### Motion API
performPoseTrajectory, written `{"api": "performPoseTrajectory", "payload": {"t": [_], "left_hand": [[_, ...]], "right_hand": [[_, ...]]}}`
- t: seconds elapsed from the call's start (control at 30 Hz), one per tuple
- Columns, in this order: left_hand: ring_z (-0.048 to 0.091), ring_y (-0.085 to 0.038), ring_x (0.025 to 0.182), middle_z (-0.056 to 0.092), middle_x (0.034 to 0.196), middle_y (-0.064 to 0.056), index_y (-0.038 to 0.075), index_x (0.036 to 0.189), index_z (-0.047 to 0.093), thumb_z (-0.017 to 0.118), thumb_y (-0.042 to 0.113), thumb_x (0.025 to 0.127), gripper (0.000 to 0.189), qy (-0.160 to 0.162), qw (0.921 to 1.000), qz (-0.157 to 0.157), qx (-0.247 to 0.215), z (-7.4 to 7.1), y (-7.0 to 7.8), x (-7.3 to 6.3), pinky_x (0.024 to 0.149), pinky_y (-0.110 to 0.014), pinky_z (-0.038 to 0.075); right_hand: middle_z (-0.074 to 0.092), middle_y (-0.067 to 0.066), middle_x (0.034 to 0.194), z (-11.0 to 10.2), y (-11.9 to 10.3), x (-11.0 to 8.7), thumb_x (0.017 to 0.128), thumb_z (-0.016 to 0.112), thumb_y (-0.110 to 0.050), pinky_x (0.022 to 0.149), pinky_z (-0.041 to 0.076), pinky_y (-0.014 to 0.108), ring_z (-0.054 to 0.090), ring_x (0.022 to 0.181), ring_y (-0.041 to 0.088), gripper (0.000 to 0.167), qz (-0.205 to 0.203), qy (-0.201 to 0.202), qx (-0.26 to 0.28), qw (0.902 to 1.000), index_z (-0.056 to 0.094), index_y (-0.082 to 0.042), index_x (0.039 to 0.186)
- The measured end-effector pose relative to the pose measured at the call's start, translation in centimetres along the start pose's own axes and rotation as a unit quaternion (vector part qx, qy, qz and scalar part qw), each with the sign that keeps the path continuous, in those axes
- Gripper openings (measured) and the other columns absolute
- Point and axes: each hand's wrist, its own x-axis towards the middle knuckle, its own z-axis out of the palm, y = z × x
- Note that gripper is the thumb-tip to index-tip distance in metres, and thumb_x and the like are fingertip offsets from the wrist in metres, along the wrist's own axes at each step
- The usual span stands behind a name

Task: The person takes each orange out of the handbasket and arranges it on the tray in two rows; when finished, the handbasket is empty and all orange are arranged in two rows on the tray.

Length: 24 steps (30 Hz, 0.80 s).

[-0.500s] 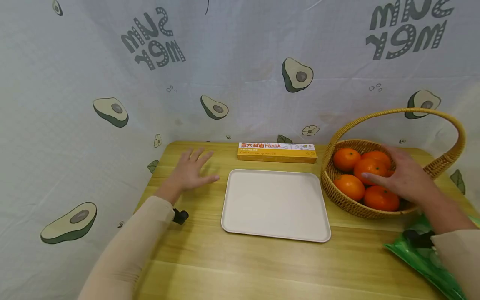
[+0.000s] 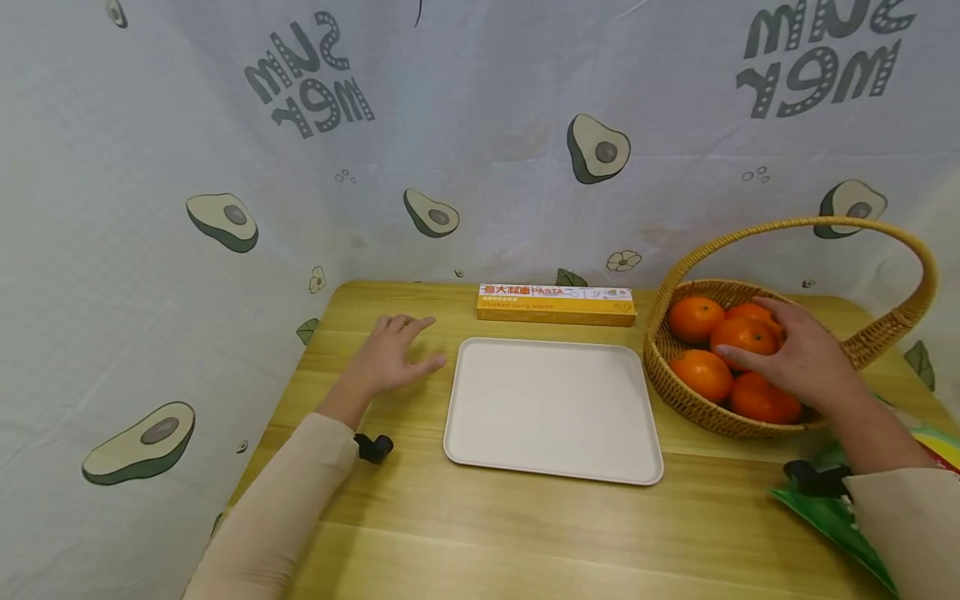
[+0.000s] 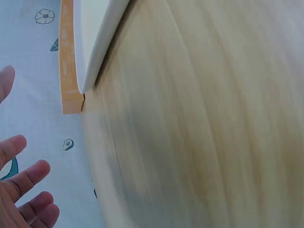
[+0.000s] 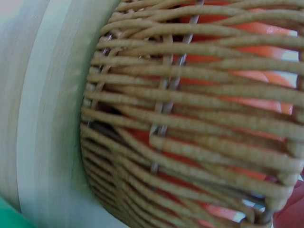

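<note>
In the head view my right hand is over the wicker basket, its thumb and fingers spread across the upper orange. The thumb overlaps that orange's front, and the fingertips extend toward another orange behind it. More oranges, such as a front one, lie around it in the basket. Through the weave, the right wrist view shows orange fruit close behind the basket's side. My left hand hovers left of the white tray, fingers loosely bent and holding nothing; the left wrist view shows its separated fingers.
Behind the tray lies a yellow pasta box, close to the patterned cloth. A tall handle arches over the basket. Under my right forearm is a green plastic bag near the table's right side.
My left hand has shifted slightly right and its fingers have bent more. My right hand has moved a little left over the oranges. Basket, tray and box stay in place.
</note>
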Motion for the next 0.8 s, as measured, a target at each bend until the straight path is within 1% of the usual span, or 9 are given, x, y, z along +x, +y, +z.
{"api": "performPoseTrajectory", "payload": {"t": [0.1, 0.23, 0.3, 0.33, 0.47, 0.53, 0.63, 0.7, 0.8], "left_hand": [[0.049, -0.035, 0.129, 0.056, 0.141, -0.012, 0.025, 0.157, 0.042, 0.059, 0.067, 0.092, 0.079, 0.003, 0.9999, -0.002, -0.016, 0.5, 0.3, -0.2, 0.115, -0.059, 0.037], [0.057, -0.031, 0.117, 0.063, 0.128, -0.011, 0.021, 0.155, 0.045, 0.062, 0.06, 0.094, 0.074, -0.001, 0.9986, -0.002, -0.052, 0.9, 0.8, -0.4, 0.108, -0.054, 0.045], [0.059, -0.028, 0.106, 0.064, 0.123, -0.009, 0.021, 0.154, 0.046, 0.063, 0.058, 0.094, 0.073, -0.01, 0.9973, -0.01, -0.073, 1.2, 1.0, -0.5, 0.095, -0.048, 0.051], [0.059, -0.026, 0.1, 0.064, 0.121, -0.009, 0.021, 0.154, 0.046, 0.063, 0.057, 0.094, 0.072, -0.015, 0.9964, -0.014, -0.083, 1.3, 1.1, -0.5, 0.087, -0.044, 0.051], [0.056, -0.019, 0.082, 0.064, 0.116, -0.007, 0.021, 0.153, 0.048, 0.065, 0.053, 0.095, 0.068, -0.033, 0.9914, -0.027, -0.124, 2.1, 1.3, -0.6, 0.076, -0.035, 0.048], [0.057, -0.018, 0.082, 0.065, 0.115, -0.007, 0.021, 0.152, 0.049, 0.067, 0.05, 0.095, 0.067, -0.038, 0.9894, -0.024, -0.139, 2.6, 1.3, -0.7, 0.077, -0.034, 0.048], [0.059, -0.018, 0.088, 0.066, 0.113, -0.006, 0.02, 0.15, 0.052, 0.07, 0.046, 0.094, 0.064, -0.04, 0.9866, -0.014, -0.158, 3.2, 1.3, -0.9, 0.08, -0.035, 0.05], [0.06, -0.018, 0.091, 0.067, 0.111, -0.006, 0.019, 0.148, 0.054, 0.072, 0.043, 0.094, 0.062, -0.036, 0.985, -0.008, -0.168, 3.5, 1.3, -1.0, 0.083, -0.036, 0.051], [0.059, -0.018, 0.089, 0.068, 0.108, -0.005, 0.017, 0.145, 0.058, 0.073, 0.038, 0.093, 0.058, -0.028, 0.9818, -0.002, -0.188, 4.1, 1.4, -1.1, 0.082, -0.035, 0.05]], "right_hand": [[0.028, 0.04, 0.155, 0.1, -0.1, 0.0, 0.088, 0.074, -0.056, 0.097, 0.031, 0.076, 0.032, 0.13, 0.062, 0.108, 0.001, 0.004, 0.002, 1.0, 0.019, 0.003, 0.16], [0.029, 0.04, 0.155, 0.3, -0.3, 0.0, 0.088, 0.074, -0.056, 0.096, 0.032, 0.076, 0.034, 0.129, 0.061, 0.107, 0.002, 0.009, -0.003, 1.0, 0.021, 0.002, 0.16], [0.03, 0.04, 0.154, 0.4, -0.2, -0.1, 0.088, 0.074, -0.056, 0.095, 0.033, 0.076, 0.035, 0.128, 0.06, 0.106, 0.003, 0.012, -0.007, 0.9999, 0.022, 0.002, 0.16], [0.031, 0.039, 0.153, 0.4, -0.2, -0.1, 0.087, 0.074, -0.056, 0.094, 0.034, 0.075, 0.036, 0.127, 0.059, 0.106, 0.003, 0.013, -0.01, 0.9999, 0.023, 0.002, 0.16], [0.034, 0.04, 0.15, 0.7, 0.1, -0.1, 0.088, 0.074, -0.056, 0.092, 0.035, 0.075, 0.037, 0.124, 0.058, 0.103, 0.005, 0.012, -0.014, 0.9998, 0.026, 0.003, 0.158], [0.034, 0.04, 0.149, 0.8, 0.2, 0.0, 0.088, 0.074, -0.054, 0.092, 0.036, 0.075, 0.037, 0.123, 0.058, 0.102, 0.005, 0.01, -0.015, 0.9998, 0.027, 0.004, 0.157], [0.035, 0.04, 0.147, 0.9, 0.4, 0.0, 0.089, 0.074, -0.052, 0.092, 0.036, 0.074, 0.038, 0.122, 0.057, 0.1, 0.002, 0.007, -0.017, 0.9998, 0.027, 0.005, 0.157], [0.036, 0.04, 0.146, 1.0, 0.4, 0.0, 0.09, 0.074, -0.051, 0.091, 0.037, 0.074, 0.039, 0.121, 0.057, 0.098, -0.002, 0.008, -0.021, 0.9997, 0.029, 0.005, 0.156], [0.037, 0.04, 0.145, 1.1, 0.5, 0.0, 0.09, 0.073, -0.05, 0.09, 0.037, 0.074, 0.04, 0.12, 0.057, 0.096, -0.006, 0.008, -0.027, 0.9996, 0.029, 0.006, 0.155]]}}
